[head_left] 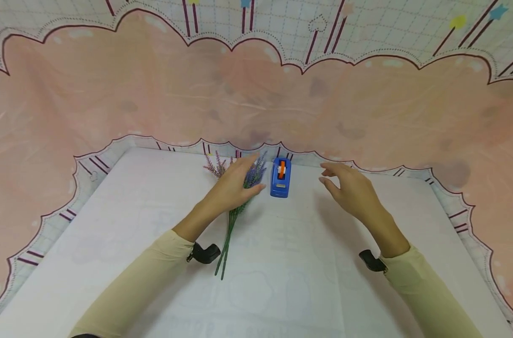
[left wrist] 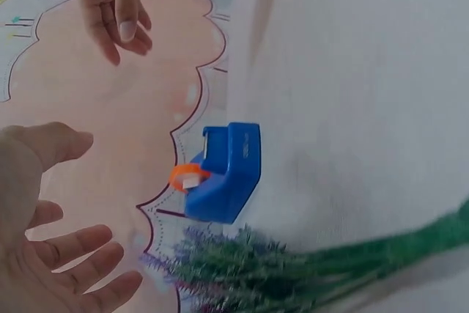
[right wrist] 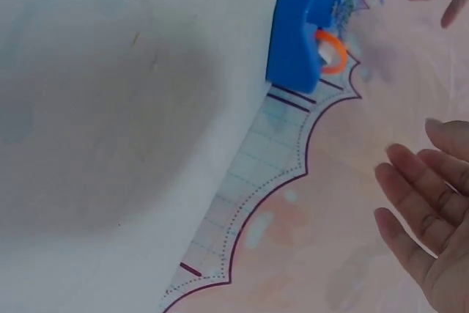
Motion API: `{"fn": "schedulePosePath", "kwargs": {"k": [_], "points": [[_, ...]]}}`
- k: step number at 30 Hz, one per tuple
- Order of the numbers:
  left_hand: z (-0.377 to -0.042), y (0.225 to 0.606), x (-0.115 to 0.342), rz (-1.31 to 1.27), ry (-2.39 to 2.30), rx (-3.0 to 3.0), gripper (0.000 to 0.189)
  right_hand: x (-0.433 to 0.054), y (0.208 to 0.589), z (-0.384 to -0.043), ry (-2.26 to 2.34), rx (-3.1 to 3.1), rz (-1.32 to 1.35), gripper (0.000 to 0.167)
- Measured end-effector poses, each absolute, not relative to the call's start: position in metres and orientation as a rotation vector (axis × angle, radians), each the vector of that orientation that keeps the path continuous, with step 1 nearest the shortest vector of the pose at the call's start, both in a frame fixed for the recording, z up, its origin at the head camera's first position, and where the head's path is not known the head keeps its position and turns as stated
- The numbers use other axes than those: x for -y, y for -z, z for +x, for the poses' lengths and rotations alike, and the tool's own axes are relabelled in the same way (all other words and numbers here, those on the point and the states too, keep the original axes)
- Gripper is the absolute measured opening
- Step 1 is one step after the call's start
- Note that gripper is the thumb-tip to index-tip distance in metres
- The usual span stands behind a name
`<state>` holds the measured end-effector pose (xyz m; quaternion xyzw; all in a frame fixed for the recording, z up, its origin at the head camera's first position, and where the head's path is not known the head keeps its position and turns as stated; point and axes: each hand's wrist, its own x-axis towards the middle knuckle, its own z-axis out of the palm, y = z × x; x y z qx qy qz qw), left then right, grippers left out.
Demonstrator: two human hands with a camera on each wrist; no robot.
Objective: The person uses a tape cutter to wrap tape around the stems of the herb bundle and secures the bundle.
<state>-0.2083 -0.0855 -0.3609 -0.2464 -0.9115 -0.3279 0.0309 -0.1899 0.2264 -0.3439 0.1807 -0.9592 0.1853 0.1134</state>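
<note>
A blue tape dispenser [head_left: 280,177] with an orange reel stands near the table's far edge. Just left of it lies a bunch of artificial lavender [head_left: 235,211], its purple and pink heads pointing away and its green stems toward me. My left hand [head_left: 231,187] is over the flower heads and partly hides them; its fingers are spread and hold nothing. Right of the dispenser, my right hand [head_left: 353,191] hovers above the table with relaxed, slightly bent fingers and nothing in them. In the left wrist view the dispenser [left wrist: 227,174] sits beyond the flower heads [left wrist: 227,265], apart from both hands.
A white tabletop [head_left: 290,281] spreads under everything. Behind and around it hangs a peach cloth [head_left: 163,103] with a scalloped, patterned border. Each wrist carries a small black camera, such as the one at the left wrist [head_left: 205,253].
</note>
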Motion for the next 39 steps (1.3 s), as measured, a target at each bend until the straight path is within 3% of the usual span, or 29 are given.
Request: {"fn": "schedulePosePath", "kwargs": {"k": [20, 39], "points": [[-0.233, 0.393, 0.045, -0.642, 1.516, 2.788, 0.068, -0.218, 0.349, -0.214, -0.711, 2.813, 0.414, 0.032], [-0.252, 0.400, 0.027, -0.424, 1.444, 2.820, 0.069, -0.202, 0.351, -0.230, -0.788, 2.885, 0.434, 0.033]]}}
